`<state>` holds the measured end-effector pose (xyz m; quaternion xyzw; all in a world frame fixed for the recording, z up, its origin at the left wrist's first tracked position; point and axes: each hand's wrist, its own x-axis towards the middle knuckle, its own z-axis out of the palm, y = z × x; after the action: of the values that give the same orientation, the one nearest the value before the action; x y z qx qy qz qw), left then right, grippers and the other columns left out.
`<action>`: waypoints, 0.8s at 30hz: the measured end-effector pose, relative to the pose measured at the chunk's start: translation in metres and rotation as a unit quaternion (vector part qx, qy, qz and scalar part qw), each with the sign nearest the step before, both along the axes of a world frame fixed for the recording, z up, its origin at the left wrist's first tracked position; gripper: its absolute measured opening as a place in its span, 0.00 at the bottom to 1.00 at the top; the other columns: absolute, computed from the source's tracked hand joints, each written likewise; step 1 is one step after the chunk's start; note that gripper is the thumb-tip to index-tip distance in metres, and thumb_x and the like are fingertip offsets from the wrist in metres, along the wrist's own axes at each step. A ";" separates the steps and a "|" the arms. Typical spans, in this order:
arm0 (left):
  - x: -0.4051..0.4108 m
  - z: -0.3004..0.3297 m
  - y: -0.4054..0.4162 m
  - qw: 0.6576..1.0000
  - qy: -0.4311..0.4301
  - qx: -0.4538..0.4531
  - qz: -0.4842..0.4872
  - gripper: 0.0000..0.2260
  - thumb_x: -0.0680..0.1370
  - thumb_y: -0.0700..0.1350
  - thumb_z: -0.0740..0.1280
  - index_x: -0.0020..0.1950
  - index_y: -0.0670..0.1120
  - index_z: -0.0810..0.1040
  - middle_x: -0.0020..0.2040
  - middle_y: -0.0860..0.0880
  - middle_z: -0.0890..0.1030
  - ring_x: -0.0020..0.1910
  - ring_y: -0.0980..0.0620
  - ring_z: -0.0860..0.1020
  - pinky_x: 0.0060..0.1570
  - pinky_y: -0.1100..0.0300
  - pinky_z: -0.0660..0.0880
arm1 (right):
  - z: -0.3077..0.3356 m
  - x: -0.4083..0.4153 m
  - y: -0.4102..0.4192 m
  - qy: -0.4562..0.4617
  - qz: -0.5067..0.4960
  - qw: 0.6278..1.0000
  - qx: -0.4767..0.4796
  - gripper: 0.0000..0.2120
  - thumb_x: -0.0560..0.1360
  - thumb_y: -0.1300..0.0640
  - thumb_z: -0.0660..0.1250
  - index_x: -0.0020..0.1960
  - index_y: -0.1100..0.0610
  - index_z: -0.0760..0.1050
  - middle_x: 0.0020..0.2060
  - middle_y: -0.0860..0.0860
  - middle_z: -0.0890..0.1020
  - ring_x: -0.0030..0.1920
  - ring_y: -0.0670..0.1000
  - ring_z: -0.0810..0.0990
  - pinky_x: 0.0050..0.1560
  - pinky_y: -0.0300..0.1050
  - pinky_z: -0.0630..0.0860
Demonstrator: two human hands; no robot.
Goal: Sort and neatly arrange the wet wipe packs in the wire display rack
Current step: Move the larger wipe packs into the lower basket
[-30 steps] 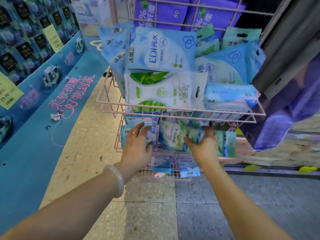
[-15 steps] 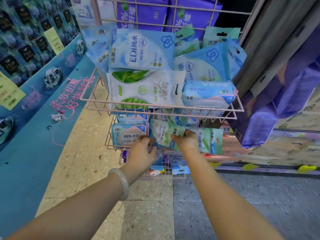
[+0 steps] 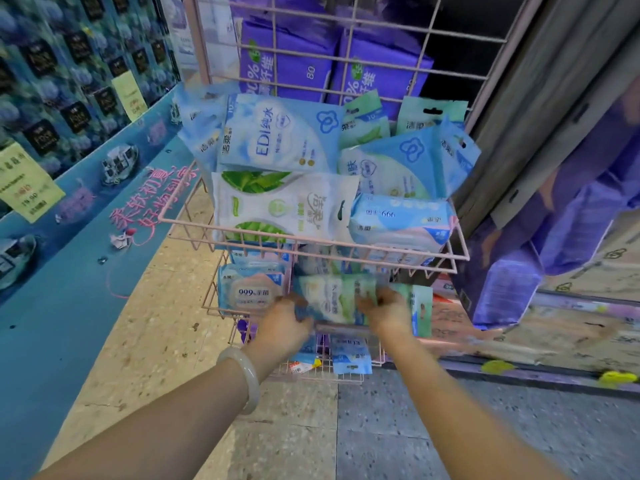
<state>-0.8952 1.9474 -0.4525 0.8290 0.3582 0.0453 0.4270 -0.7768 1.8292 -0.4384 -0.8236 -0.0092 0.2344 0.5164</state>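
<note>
1. Squaring the green-and-white pack (image 3: 334, 297) into the middle tier of the pink wire rack (image 3: 311, 242): best done, by judgement, by pushing both ends level, upright beside its neighbour.
2. Blue pack (image 3: 251, 292), left in the same tier, label reads "999"; it stands just beside the held pack.
3. Left hand (image 3: 284, 325), pale bangle (image 3: 244, 379) at the wrist: fingers curled round the held pack's left end.
4. Right hand (image 3: 388, 311): fingers gripping the pack's right end; blur hides detail.
5. Green-edged pack (image 3: 420, 311), right of that hand, print unreadable.
6. Top tier: blue pack marked "EDI" (image 3: 277, 133); aloe-leaf pack (image 3: 277, 206); blue pack marked "999" upside down (image 3: 398, 220).
7. Purple packs (image 3: 287, 64) behind, marked "80".
</note>
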 end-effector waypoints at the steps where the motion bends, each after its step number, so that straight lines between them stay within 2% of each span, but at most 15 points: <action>1: 0.000 -0.001 -0.003 1.000 0.007 -0.005 -0.009 0.12 0.75 0.43 0.66 0.57 0.43 0.74 0.58 0.43 0.76 0.53 0.46 0.77 0.54 0.56 0.75 | -0.007 -0.002 0.003 -0.019 0.038 0.999 -0.029 0.06 0.73 0.63 0.68 0.50 0.61 0.76 0.48 0.54 0.78 0.50 0.55 0.78 0.40 0.32 0.71; 3: -0.001 0.002 -0.005 1.000 0.009 -0.011 -0.017 0.12 0.75 0.43 0.66 0.58 0.43 0.73 0.59 0.42 0.76 0.55 0.45 0.77 0.57 0.51 0.75 | -0.013 -0.004 0.010 -0.098 0.106 0.981 -0.127 0.05 0.74 0.59 0.67 0.48 0.60 0.75 0.52 0.58 0.75 0.50 0.56 0.77 0.40 0.32 0.72; 5: -0.004 0.007 -0.003 1.000 0.008 0.003 -0.017 0.13 0.75 0.43 0.66 0.59 0.44 0.73 0.60 0.43 0.75 0.56 0.47 0.77 0.59 0.55 0.73 | -0.005 -0.007 0.015 -0.144 0.154 0.956 -0.205 0.15 0.73 0.53 0.67 0.57 0.60 0.73 0.59 0.59 0.71 0.55 0.57 0.75 0.51 0.39 0.72; 7: -0.012 0.020 0.005 0.999 0.004 0.046 -0.016 0.14 0.75 0.46 0.65 0.60 0.45 0.73 0.59 0.46 0.75 0.53 0.51 0.76 0.55 0.63 0.71 | 0.008 -0.012 0.011 -0.142 0.165 0.951 -0.221 0.23 0.73 0.50 0.67 0.65 0.59 0.68 0.64 0.59 0.66 0.59 0.57 0.73 0.58 0.42 0.70; 10: -0.032 0.052 0.021 0.993 -0.041 0.110 -0.014 0.09 0.76 0.47 0.64 0.54 0.45 0.77 0.52 0.47 0.75 0.51 0.49 0.77 0.49 0.64 0.71 | 0.030 -0.023 -0.014 -0.169 0.211 0.939 -0.215 0.26 0.72 0.50 0.68 0.67 0.56 0.67 0.67 0.58 0.62 0.64 0.58 0.70 0.63 0.45 0.69; 13: -0.062 0.092 0.031 0.979 -0.116 0.163 -0.047 0.02 0.75 0.47 0.66 0.43 0.53 0.76 0.43 0.53 0.75 0.42 0.56 0.76 0.44 0.62 0.71 | 0.058 -0.035 -0.050 -0.233 0.281 0.914 -0.177 0.17 0.71 0.50 0.70 0.57 0.53 0.74 0.59 0.51 0.72 0.56 0.51 0.75 0.53 0.37 0.70; 15: -0.078 0.115 0.033 0.966 -0.156 0.190 -0.081 0.04 0.73 0.49 0.67 0.39 0.56 0.74 0.39 0.55 0.74 0.38 0.59 0.73 0.41 0.62 0.70 | 0.085 -0.040 -0.069 -0.289 0.300 0.902 -0.118 0.07 0.69 0.54 0.72 0.45 0.48 0.76 0.48 0.46 0.78 0.49 0.45 0.78 0.50 0.38 0.73; 16: -0.083 0.126 0.033 0.959 -0.170 0.202 -0.101 0.03 0.72 0.49 0.67 0.39 0.53 0.76 0.39 0.55 0.74 0.38 0.59 0.73 0.40 0.62 0.70 | 0.101 -0.040 -0.076 -0.313 0.295 0.899 -0.087 0.09 0.68 0.56 0.73 0.40 0.45 0.75 0.44 0.45 0.80 0.45 0.42 0.79 0.49 0.40 0.75; 18: -0.081 0.146 0.031 0.944 -0.192 0.235 -0.127 0.06 0.72 0.48 0.68 0.41 0.46 0.79 0.40 0.51 0.76 0.39 0.59 0.72 0.41 0.62 0.70 | 0.133 -0.032 -0.082 -0.364 0.268 0.891 -0.039 0.13 0.66 0.59 0.75 0.35 0.44 0.74 0.37 0.46 0.80 0.40 0.43 0.79 0.43 0.38 0.75; 20: -0.068 0.164 0.025 0.934 -0.214 0.254 -0.133 0.07 0.72 0.46 0.70 0.44 0.42 0.80 0.43 0.48 0.78 0.44 0.55 0.75 0.46 0.60 0.72 | 0.160 -0.013 -0.082 -0.432 0.236 0.870 -0.033 0.10 0.64 0.57 0.76 0.40 0.47 0.77 0.36 0.46 0.79 0.38 0.42 0.77 0.41 0.34 0.73; 21: -0.058 0.171 0.020 0.928 -0.217 0.270 -0.137 0.08 0.72 0.45 0.71 0.47 0.42 0.79 0.46 0.47 0.78 0.48 0.51 0.76 0.50 0.60 0.71 | 0.171 0.000 -0.078 -0.452 0.227 0.861 -0.051 0.13 0.63 0.55 0.77 0.45 0.50 0.78 0.39 0.45 0.77 0.40 0.42 0.76 0.44 0.35 0.72; 24: -0.023 0.185 0.005 0.913 -0.216 0.304 -0.167 0.14 0.72 0.46 0.70 0.55 0.43 0.77 0.56 0.45 0.78 0.59 0.47 0.73 0.57 0.66 0.60 | 0.189 0.036 -0.065 -0.409 0.257 0.862 -0.152 0.33 0.61 0.50 0.78 0.62 0.58 0.73 0.54 0.51 0.75 0.54 0.49 0.74 0.56 0.39 0.67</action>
<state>-0.9180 1.9522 -0.2677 0.9367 0.0824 0.2578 0.2222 -0.7407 1.7645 -0.2490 -0.8820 -0.3955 -0.0008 0.2563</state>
